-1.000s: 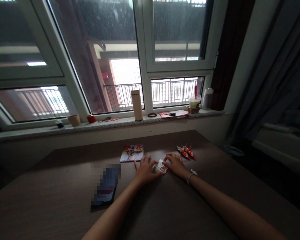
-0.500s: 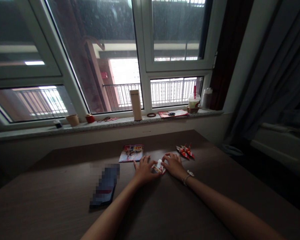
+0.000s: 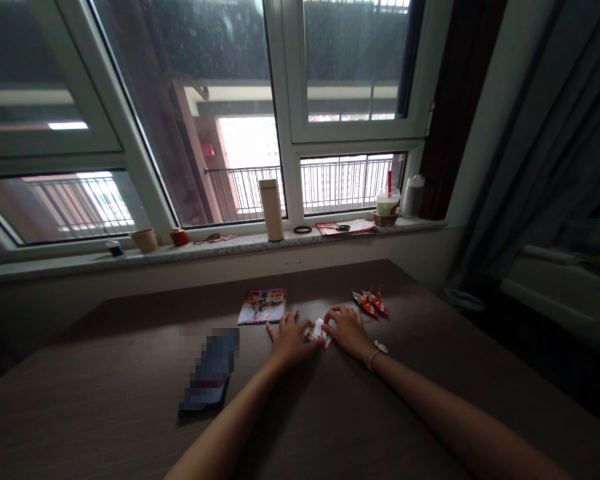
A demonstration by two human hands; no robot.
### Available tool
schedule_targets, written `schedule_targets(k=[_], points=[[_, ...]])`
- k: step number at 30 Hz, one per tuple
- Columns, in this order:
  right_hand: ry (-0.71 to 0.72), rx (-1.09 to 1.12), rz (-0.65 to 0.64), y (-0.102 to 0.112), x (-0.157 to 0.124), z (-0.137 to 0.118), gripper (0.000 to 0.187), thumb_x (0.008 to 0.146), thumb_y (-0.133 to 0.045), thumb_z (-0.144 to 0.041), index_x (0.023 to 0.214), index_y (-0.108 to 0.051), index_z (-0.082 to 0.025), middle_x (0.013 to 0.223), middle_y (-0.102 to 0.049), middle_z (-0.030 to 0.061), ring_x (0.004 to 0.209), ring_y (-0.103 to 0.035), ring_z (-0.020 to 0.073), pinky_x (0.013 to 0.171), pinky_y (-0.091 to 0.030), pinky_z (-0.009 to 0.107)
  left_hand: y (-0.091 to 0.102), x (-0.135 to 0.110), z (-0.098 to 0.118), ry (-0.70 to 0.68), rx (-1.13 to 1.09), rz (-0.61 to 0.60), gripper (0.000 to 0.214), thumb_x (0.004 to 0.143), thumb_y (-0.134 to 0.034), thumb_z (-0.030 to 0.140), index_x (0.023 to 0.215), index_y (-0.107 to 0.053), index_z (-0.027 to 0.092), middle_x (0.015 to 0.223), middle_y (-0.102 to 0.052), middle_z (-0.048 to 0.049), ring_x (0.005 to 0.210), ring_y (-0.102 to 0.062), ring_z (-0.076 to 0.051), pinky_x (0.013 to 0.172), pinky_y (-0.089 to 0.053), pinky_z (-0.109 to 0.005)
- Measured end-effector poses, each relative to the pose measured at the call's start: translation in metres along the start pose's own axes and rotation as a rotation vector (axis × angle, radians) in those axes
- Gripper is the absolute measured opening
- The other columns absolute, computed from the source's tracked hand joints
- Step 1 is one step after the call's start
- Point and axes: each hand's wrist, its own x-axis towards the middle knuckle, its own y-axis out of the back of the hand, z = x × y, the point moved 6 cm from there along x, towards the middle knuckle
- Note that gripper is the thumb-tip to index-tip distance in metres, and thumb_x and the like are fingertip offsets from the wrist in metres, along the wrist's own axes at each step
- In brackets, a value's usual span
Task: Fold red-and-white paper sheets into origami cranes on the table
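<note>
A small piece of folded paper (image 3: 318, 330), white with red and other print, lies on the table between my two hands. My left hand (image 3: 290, 342) grips its left side with the thumb and index finger, the other fingers bent and resting towards the tabletop. At its right side, my right hand (image 3: 349, 331) has its fingers curled and closed on the paper's edge; a thin bracelet (image 3: 373, 360) circles that wrist. Part of the paper is hidden under the fingers. Just beyond my right hand stand folded red-and-white paper shapes (image 3: 371, 304) with pointed ends.
Colourful printed sheets (image 3: 263, 307) lie beyond my left hand. A dark, pixelated flat object (image 3: 211, 373) is left of my forearm on the brown table (image 3: 105, 380). The windowsill holds a tan bottle (image 3: 271, 210), scissors (image 3: 341, 228) on papers, and a drink cup (image 3: 387, 201).
The paper has shifted slightly under my fingers, and its lower part shows a little differently. Both hands stay in nearly the same place.
</note>
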Motion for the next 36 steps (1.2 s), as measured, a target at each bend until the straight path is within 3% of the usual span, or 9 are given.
schedule_targets(k=[13, 28, 36], points=[[-0.052, 0.067, -0.04, -0.001, 0.009, 0.01, 0.016, 0.086, -0.062, -0.038, 0.092, -0.073, -0.028, 0.123, -0.058, 0.0038, 0.121, -0.046, 0.0251, 0.108, -0.021, 0.044, 0.001, -0.001, 0.002, 0.013, 0.004, -0.019, 0.051, 0.078, -0.056, 0.065, 0.12, -0.062, 0.037, 0.156, -0.034, -0.0079, 0.147, -0.021, -0.036, 0.109, -0.003, -0.075], [-0.069, 0.053, 0.015, 0.002, 0.006, 0.005, 0.012, 0.083, -0.066, -0.037, 0.087, -0.072, -0.027, 0.117, -0.06, 0.0024, 0.119, -0.047, 0.0244, 0.106, -0.021, 0.042, 0.002, -0.001, 0.003, 0.03, -0.003, 0.022, 0.05, 0.081, -0.051, 0.069, 0.117, -0.064, 0.037, 0.154, -0.038, -0.0093, 0.145, -0.025, -0.034, 0.109, -0.004, -0.075], [-0.072, 0.048, 0.031, 0.002, 0.005, 0.004, 0.012, 0.083, -0.066, -0.036, 0.086, -0.072, -0.026, 0.118, -0.06, 0.0029, 0.118, -0.048, 0.0245, 0.105, -0.023, 0.041, 0.002, -0.002, 0.004, 0.029, 0.006, 0.022, 0.05, 0.078, -0.056, 0.067, 0.117, -0.063, 0.035, 0.153, -0.038, -0.0098, 0.145, -0.025, -0.035, 0.108, -0.004, -0.076]])
